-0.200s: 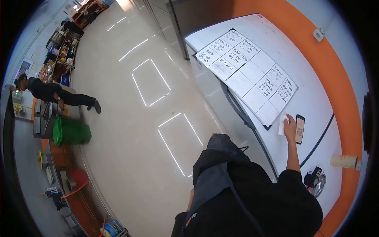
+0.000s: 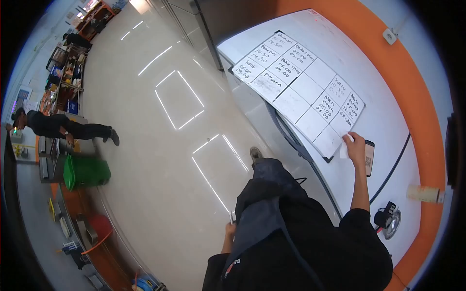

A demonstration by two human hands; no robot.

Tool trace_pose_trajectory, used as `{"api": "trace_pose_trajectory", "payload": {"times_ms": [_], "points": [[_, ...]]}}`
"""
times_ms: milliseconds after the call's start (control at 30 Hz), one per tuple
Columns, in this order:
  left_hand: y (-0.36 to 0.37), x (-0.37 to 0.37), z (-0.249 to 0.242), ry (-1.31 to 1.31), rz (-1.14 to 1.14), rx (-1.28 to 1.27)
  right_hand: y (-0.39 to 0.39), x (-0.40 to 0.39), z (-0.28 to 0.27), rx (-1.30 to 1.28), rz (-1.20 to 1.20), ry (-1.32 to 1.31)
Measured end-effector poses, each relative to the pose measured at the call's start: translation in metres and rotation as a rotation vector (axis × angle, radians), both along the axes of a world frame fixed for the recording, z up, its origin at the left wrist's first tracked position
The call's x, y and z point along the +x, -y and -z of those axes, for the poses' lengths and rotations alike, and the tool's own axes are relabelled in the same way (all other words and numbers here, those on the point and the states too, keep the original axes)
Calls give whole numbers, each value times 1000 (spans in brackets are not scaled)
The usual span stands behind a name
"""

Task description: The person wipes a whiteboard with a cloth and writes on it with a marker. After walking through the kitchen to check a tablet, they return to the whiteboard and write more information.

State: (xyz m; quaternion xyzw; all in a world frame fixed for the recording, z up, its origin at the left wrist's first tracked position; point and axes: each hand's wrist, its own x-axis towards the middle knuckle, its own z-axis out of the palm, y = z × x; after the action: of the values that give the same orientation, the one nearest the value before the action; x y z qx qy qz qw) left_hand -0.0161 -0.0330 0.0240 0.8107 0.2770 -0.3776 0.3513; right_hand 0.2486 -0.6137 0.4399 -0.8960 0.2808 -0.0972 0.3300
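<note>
My right hand [image 2: 357, 148] is closed on a white tissue [image 2: 344, 149] at the lower right corner of a whiteboard [image 2: 304, 101]. The board is ruled into boxes with handwritten words and times, and it lies on a white table [image 2: 388, 128]. Beside this hand is a black-edged phone [image 2: 369, 157] with a code on its screen, partly covered by the hand. Low by my apron, my left hand [image 2: 229, 230] is closed around a thin pale stick-like thing [image 2: 231, 217], too small to name surely.
A cup-like black object [image 2: 384, 217] and a metal dish [image 2: 393, 225] stand on the table near a cardboard roll [image 2: 423, 193]. A black cable [image 2: 392, 169] crosses the tabletop. Across the tiled floor, a person in black [image 2: 53, 127] stands near a green bin [image 2: 87, 171].
My right hand has moved up and left with the tissue, onto the board's corner. My left hand has come into view beside the apron, and a shoe shows ahead.
</note>
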Motion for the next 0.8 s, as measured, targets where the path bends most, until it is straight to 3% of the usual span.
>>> {"api": "trace_pose_trajectory", "payload": {"times_ms": [100, 167, 200, 267, 367, 500, 567, 633, 800], "points": [[14, 112, -107, 10, -278, -132, -10, 51, -1, 14, -56, 40], [27, 169, -157, 30, -360, -157, -5, 91, 24, -119, -242, 493], [18, 181, -135, 18, -444, -239, -11, 109, 18, -117, -236, 486], [21, 219, -164, 10, -439, -209, -33, 147, -5, 429, -140, 116], [25, 251, -180, 12, -470, -196, -31, 203, 20, 354, -258, 75], [33, 280, -191, 59, -493, -189, -39, 264, 19, 249, -195, -51], [37, 291, -194, 56, -534, -237, -38, 286, 25, 79, -301, -93], [41, 310, -197, 94, -563, -240, -39, 299, 28, 62, -320, -104], [55, 380, -211, 143, -478, -239, -38, 331, 35, -63, -638, -150]]}}
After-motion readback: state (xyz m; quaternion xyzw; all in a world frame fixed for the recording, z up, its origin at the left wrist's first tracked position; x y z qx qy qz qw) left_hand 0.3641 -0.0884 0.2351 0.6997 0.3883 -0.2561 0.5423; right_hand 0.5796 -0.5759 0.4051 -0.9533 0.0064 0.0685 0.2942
